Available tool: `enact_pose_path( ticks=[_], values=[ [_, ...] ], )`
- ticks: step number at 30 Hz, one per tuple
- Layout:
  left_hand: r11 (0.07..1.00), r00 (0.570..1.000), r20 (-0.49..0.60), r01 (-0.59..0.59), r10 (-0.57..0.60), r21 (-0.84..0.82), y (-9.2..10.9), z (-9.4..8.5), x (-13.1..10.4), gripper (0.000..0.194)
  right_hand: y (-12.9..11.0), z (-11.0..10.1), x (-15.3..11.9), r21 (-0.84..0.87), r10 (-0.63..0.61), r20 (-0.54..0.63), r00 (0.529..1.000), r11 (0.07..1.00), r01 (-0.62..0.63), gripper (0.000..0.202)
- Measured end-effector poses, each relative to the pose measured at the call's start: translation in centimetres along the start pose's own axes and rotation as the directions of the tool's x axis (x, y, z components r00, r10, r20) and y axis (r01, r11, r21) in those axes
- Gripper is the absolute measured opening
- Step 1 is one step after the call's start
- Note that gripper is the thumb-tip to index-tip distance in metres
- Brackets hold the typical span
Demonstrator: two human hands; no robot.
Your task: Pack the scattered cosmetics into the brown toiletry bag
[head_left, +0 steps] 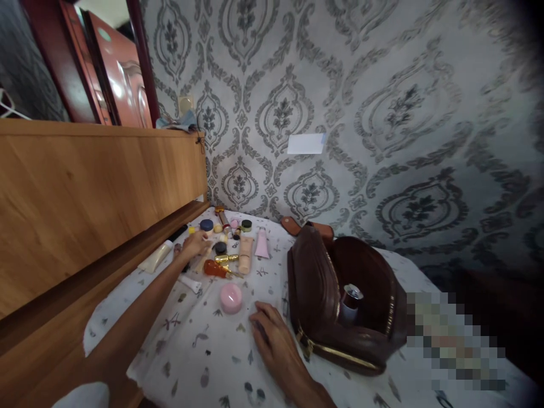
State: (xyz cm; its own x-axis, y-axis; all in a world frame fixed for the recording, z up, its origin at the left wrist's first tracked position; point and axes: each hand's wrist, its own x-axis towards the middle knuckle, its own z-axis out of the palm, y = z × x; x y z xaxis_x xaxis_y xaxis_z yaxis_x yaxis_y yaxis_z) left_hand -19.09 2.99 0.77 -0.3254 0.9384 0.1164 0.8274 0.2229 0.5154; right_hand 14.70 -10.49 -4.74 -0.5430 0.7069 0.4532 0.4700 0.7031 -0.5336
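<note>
My left hand (195, 245) reaches in among the cosmetics at the far left of the patterned cloth, its fingers drawn together; what they hold, if anything, is too small to make out. Close around it are a dark-lidded jar (206, 225), a small black-lidded jar (220, 247), a gold tube (226, 258) and an orange bottle (215, 268). Resting on the cloth, my right hand (276, 343) has its fingers loosely stretched and nothing in them. It lies between a pink round jar (231, 298) and a brown leather bag (314, 283).
The bag gapes at its zip, with a silver-capped bottle (352, 300) inside. A beige tube (245, 255) and a pink tube (262, 243) stand farther back. To the left lie a cream tube (156, 257) and a white tube (190, 283), beside a wooden board (102, 175). Patterned wallpaper backs everything.
</note>
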Motion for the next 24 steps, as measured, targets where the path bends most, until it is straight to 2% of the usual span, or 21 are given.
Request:
enact_pose_path(
  ticks=[4, 8, 11, 18, 24],
  values=[
    [0.981, 0.997, -0.05, 0.067, -0.059, 0.183, -0.2, -1.7, 0.3, 0.03, 0.2, 0.0, -0.1, -0.005, -0.017, -0.012, 1.0, 1.0, 0.016, 0.021],
    [0.931, 0.983, -0.1, 0.179, -0.155, 0.317, -1.6, -4.3, 1.3, 0.033, 0.3, 0.0, -0.1, -0.018, -0.032, -0.032, 0.999, 0.999, 0.031, 0.021],
    [0.896, 0.97, -0.094, 0.244, -0.225, 0.372, -2.9, -5.4, 2.0, 0.035, 0.3, 0.0, 0.0, -0.03, -0.03, -0.034, 0.999, 0.999, 0.029, 0.021],
    [0.843, 0.936, -0.03, 0.33, -0.351, 0.425, -4.4, -5.3, 3.3, 0.034, 0.4, -0.1, 0.1, -0.025, -0.043, -0.028, 0.999, 0.999, 0.042, 0.021],
    [0.874, 0.943, -0.019, 0.316, -0.333, 0.368, -4.5, -4.3, 3.6, 0.033, 0.4, -0.2, 0.1, -0.011, -0.029, -0.019, 0.999, 1.0, 0.029, 0.023]
  ],
)
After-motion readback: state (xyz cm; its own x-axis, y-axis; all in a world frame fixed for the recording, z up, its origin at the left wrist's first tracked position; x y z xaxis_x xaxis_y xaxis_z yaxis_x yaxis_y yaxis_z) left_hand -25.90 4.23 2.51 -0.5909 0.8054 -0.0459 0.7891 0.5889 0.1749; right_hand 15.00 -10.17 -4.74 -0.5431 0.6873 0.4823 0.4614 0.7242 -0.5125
